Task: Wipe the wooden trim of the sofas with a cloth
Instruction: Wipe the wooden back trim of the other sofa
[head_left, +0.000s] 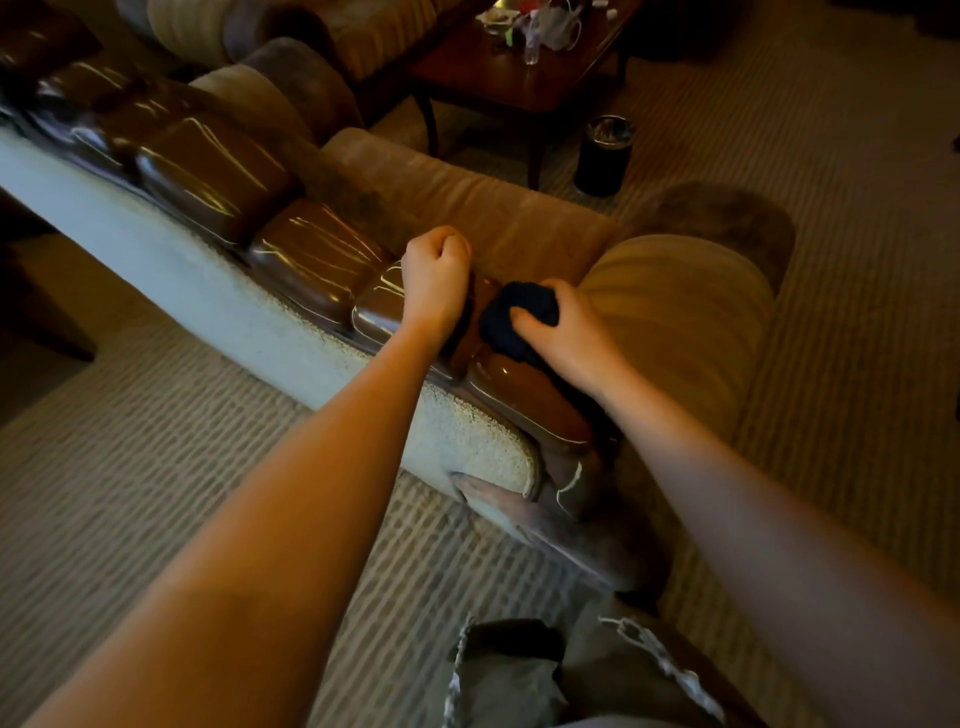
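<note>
The glossy brown wooden trim (208, 176) runs in lobed segments along the top of the sofa's back, from upper left down to the centre. A dark blue cloth (514, 317) is bunched on the trim near the sofa's rolled arm, and my right hand (563, 332) grips it and presses it onto the wood. Just left of the cloth, my left hand (436, 280) is curled into a fist and rests on the trim; I see nothing held in it.
The sofa's tan cushion (467, 208) and rolled arm (685, 317) lie beyond the trim. A dark wooden coffee table (519, 83) with clutter stands at the back, a black cylindrical bin (605, 156) beside it. Striped carpet (156, 493) covers the floor. My knees show at bottom.
</note>
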